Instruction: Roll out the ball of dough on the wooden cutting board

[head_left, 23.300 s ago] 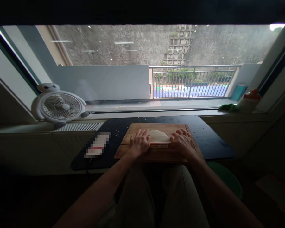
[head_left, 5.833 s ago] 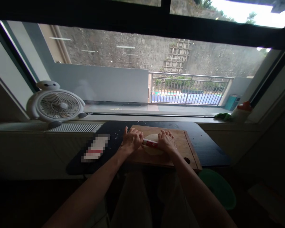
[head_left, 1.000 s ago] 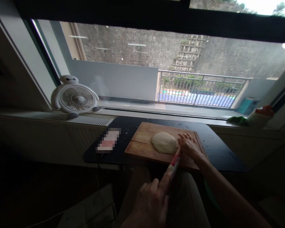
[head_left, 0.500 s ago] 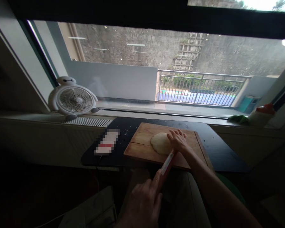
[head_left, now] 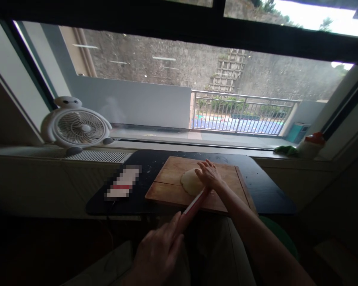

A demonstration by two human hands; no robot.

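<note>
A flat round of pale dough (head_left: 189, 182) lies on a wooden cutting board (head_left: 165, 173). My left hand (head_left: 158, 247), low in the view and rather dark, is wrapped around the near end of a reddish rolling pin (head_left: 188, 217) with a whitish label strip. The pin slants up and to the right towards the board. Its far end disappears under the heel of my right hand (head_left: 210, 174). That hand has its fingers stretched out over the right edge of the dough. Whether the palm presses on the pin or the dough is hidden.
Beneath the board is a black table (head_left: 268, 194) with white specks. A blurred-out flat item (head_left: 123, 182) lies at its left. A white fan (head_left: 77, 127) stands left by the window, and a bottle with an orange top (head_left: 312, 146) is on the sill at right.
The whole view has shifted, so everything sits further left. My hands, the rolling pin and the dough keep nearly the same places relative to the board.
</note>
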